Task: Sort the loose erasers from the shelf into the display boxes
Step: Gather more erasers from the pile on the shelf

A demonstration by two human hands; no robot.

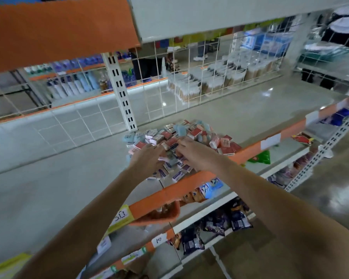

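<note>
Shop shelving fills my view: a pale grey shelf (48,178) with an orange front lip (189,187), a wire grid behind it, packaged goods on the tiers below. On it, near the front edge, lies the heap of loose erasers (189,135), red, blue and white sleeves jumbled together. My left hand (147,160) and right hand (193,156) both rest on the pile, fingers bent down among the pieces; blur keeps me from telling whether either actually pinches one. I see no display boxes, so I judge this the gathering step. Next I need a firm grasp on matching erasers and must find the boxes.
</note>
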